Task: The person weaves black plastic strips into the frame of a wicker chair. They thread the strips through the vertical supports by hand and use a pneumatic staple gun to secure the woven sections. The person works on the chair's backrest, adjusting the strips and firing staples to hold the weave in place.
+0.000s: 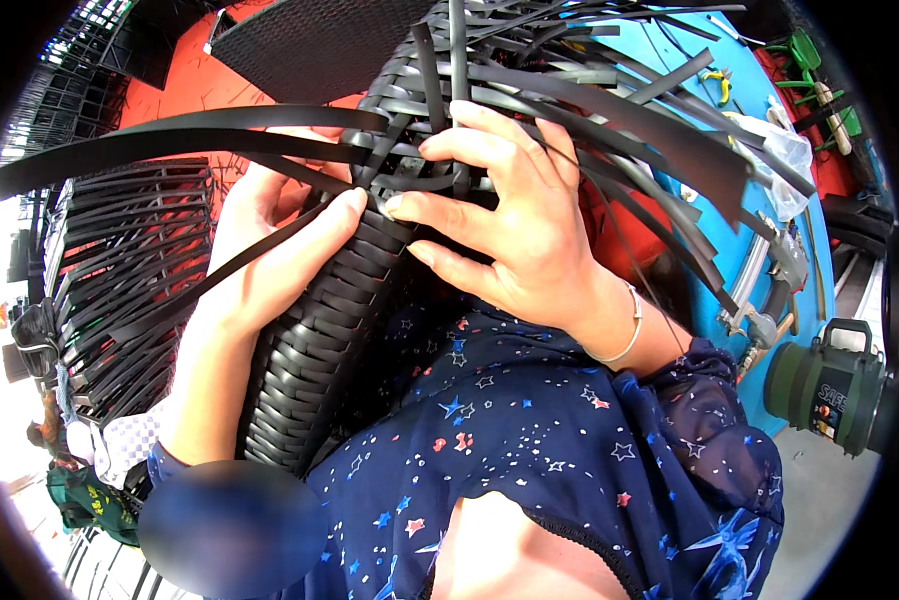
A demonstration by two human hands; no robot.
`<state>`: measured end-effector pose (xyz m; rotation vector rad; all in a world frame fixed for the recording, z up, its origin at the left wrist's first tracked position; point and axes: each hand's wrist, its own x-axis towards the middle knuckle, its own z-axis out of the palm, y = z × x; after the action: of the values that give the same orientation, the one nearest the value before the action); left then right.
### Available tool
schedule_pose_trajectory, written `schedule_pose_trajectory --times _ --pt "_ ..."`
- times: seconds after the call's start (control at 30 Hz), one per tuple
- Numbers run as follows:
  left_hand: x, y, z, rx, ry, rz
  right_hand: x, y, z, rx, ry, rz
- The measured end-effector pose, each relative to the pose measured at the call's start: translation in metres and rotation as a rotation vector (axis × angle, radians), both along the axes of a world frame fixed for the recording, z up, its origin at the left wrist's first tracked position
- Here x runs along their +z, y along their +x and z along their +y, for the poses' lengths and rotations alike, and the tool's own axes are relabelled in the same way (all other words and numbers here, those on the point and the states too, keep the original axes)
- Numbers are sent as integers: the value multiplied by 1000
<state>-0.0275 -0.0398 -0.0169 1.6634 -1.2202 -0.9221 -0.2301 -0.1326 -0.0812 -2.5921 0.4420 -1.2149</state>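
A curved piece of black wickerwork (314, 340), woven from flat glossy strips, runs from my lap up to the far middle. My left hand (274, 240) is closed round its left side, the thumb pressing where loose strips cross and the other fingers partly hidden behind. Two long flat black strips (219, 150) stick out leftward above that hand. Across the weave, my right hand (524, 205) has its fingers spread, fingertips touching the strips near an upright strip (458, 60). Many loose strip ends (659, 120) fan out to the right beyond it.
At right stands a blue table (714, 290) with yellow-handled pliers (724, 88), a clear plastic bag (784, 165) and metal tools (784, 255). A dark green cylindrical container (829, 388) is beside it. Black slatted frames (134, 280) stand at left; red surface (209, 75) lies beyond.
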Motion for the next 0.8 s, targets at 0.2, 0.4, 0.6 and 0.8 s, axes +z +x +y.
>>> schedule_pose_trajectory --times 0.2,0.4,0.6,0.8 --pt "-3 -3 0 27 -29 6 2 -1 3 -21 -21 46" --pt "-8 -1 -1 -2 -104 59 -5 1 6 -54 -5 -14" --pt "-8 -2 -1 -40 -154 -64 -11 -5 4 -8 22 -34" --pt "-10 -3 -3 -39 -173 -87 -6 -5 8 -22 40 11"
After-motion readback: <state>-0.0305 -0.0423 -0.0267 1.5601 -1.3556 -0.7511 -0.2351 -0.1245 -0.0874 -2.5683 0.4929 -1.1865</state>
